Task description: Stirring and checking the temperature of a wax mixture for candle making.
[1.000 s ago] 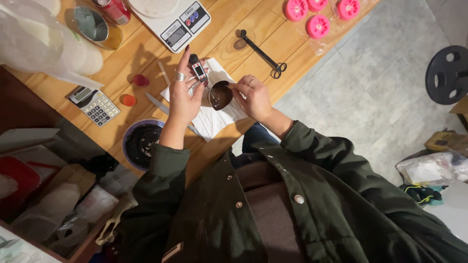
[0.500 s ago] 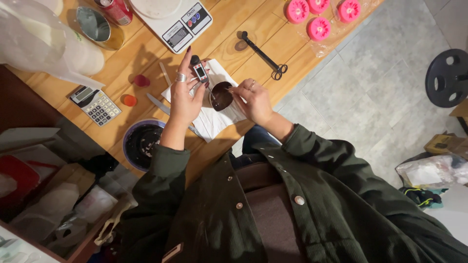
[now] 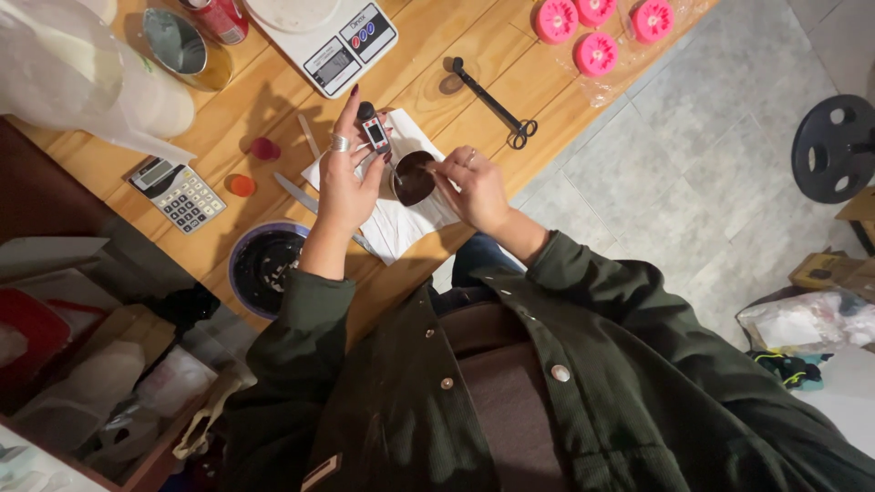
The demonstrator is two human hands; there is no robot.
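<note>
1. Left hand [image 3: 344, 187]: fingers closed around a small digital probe thermometer [image 3: 373, 128], index finger stretched out toward 12 o'clock, a ring on one finger.
2. Thermometer body tilted, its probe slanting toward 4 o'clock into a small cup of dark liquid [image 3: 413, 177].
3. Right hand [image 3: 474, 187]: curled against the cup's side at 3 o'clock, fingertips pinched over the rim; cannot tell whether something thin is held between them.
4. Cup standing on a white paper napkin [image 3: 396, 223], near the middle of the wooden table [image 3: 264, 91], between both hands.
5. At 9 o'clock of the napkin: a knife [image 3: 293, 191], partly hidden under the left hand.
6. At 7 o'clock of the cup: a bowl with dark residue [image 3: 264, 264], just beside the left forearm.
7. At 11 o'clock: a white kitchen scale [image 3: 333, 41].
8. At 9 o'clock, well apart: a grey calculator [image 3: 178, 191].
9. At 1 o'clock: a black long-handled tool [image 3: 492, 102]; beyond it, pink round moulds [image 3: 597, 27].
</note>
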